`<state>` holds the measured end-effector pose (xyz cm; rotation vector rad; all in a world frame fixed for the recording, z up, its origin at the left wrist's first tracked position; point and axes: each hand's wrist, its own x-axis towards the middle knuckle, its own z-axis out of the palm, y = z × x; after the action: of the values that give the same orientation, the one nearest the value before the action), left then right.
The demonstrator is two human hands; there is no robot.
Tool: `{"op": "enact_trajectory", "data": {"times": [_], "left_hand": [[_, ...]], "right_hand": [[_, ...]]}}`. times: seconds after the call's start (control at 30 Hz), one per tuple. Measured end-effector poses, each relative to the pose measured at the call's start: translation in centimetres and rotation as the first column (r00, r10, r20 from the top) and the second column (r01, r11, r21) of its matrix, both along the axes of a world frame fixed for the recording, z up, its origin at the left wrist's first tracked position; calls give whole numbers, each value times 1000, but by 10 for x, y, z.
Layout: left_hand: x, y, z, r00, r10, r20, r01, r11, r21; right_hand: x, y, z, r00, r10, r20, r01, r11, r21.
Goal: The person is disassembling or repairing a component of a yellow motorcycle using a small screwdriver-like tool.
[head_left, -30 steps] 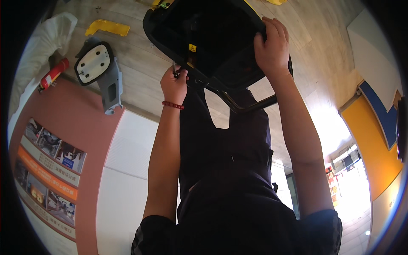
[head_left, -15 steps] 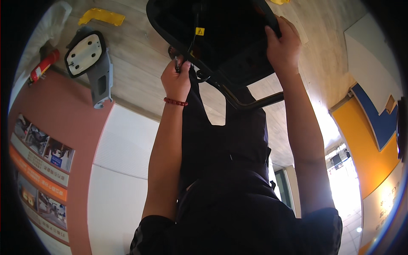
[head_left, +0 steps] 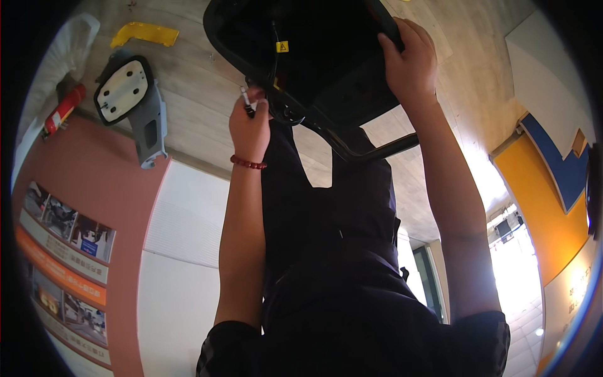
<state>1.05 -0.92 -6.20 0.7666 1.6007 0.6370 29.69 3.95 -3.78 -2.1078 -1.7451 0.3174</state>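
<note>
A black moulded shell (head_left: 323, 47) fills the top centre, with a yellow warning tag (head_left: 282, 46) on a black cable inside it. My right hand (head_left: 411, 69) is closed on the shell's right rim. My left hand (head_left: 250, 125), with a red bead bracelet (head_left: 248, 162), pinches a small silver-and-black piece (head_left: 245, 97) at the shell's lower-left edge, beside looped black cables (head_left: 291, 116). A bent black metal tube (head_left: 377, 154) runs below the shell, over my dark trousers.
On the wooden floor at upper left lie a yellow panel (head_left: 144, 32) and a grey part with a pale, four-holed plate (head_left: 124, 88). A red fire extinguisher (head_left: 66, 107) is at left, near a pink wall with posters (head_left: 119, 163). A yellow-blue wall (head_left: 527, 195) is at right.
The shell and my right hand are a little higher than a second ago. Since half a second ago, my left hand has shifted leftward, showing more of the silver piece.
</note>
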Motion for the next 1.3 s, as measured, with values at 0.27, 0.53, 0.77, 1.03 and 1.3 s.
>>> {"op": "enact_trajectory", "data": {"times": [0.27, 0.53, 0.77, 1.03, 1.3], "left_hand": [[13, 54, 2, 956, -95, -279, 93, 995, -20], [15, 71, 0, 849, -140, -509, 172, 985, 16], [15, 80, 0, 905, -295, -308, 253, 953, -167], [22, 87, 13, 792, -451, -411, 343, 886, -312], [26, 92, 11, 888, -348, -299, 206, 885, -417]], "right_hand": [[3, 13, 16, 987, -13, -162, 1, 997, -75], [0, -2, 10, 994, -2, -105, 5, 1000, 30], [-5, 7, -2, 989, -75, 126, 89, 990, -109], [-5, 5, -8, 987, -79, 140, 82, 996, -16], [-8, 9, -5, 974, -107, 199, 107, 994, 8]]}}
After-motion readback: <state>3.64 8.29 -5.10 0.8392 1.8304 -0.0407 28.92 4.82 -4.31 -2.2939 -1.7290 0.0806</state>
